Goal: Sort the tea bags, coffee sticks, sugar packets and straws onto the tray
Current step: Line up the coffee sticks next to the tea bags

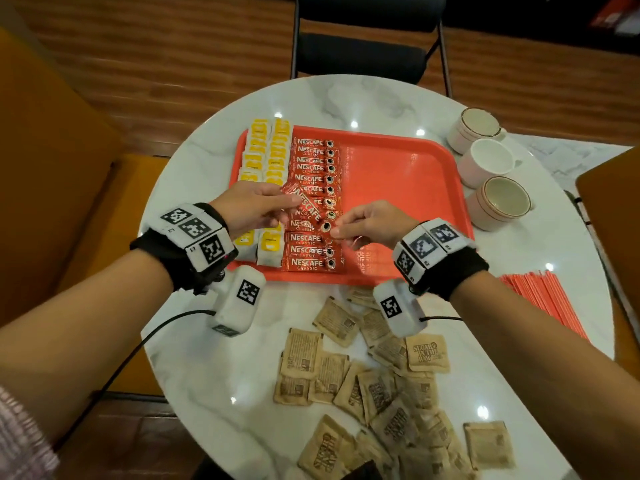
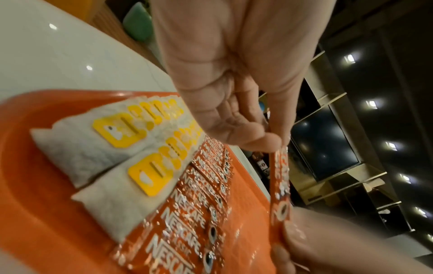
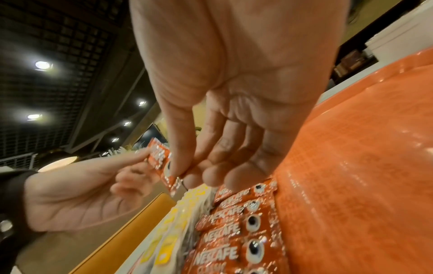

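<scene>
A red tray [image 1: 408, 174] sits on the round marble table [image 1: 214, 368]. Along its left side lie two columns of white tea bags [image 1: 273, 150] with yellow tags, then a column of red Nescafe coffee sticks [image 1: 313, 161]. Both hands hold one coffee stick [image 1: 310, 210] slanted just above that column. My left hand [image 1: 256, 209] pinches its upper left end [image 2: 279, 157], and my right hand [image 1: 363, 225] pinches its lower right end [image 3: 172, 178]. Brown sugar packets [image 1: 377, 386] lie scattered on the table in front of the tray. Red straws [image 1: 543, 303] lie bundled at the right.
Three white cups [image 1: 491, 168] stand right of the tray. The tray's right half [image 1: 415, 202] is bare. A black folding chair [image 1: 367, 46] stands beyond the table, with orange seats at left [image 1: 52, 168] and right.
</scene>
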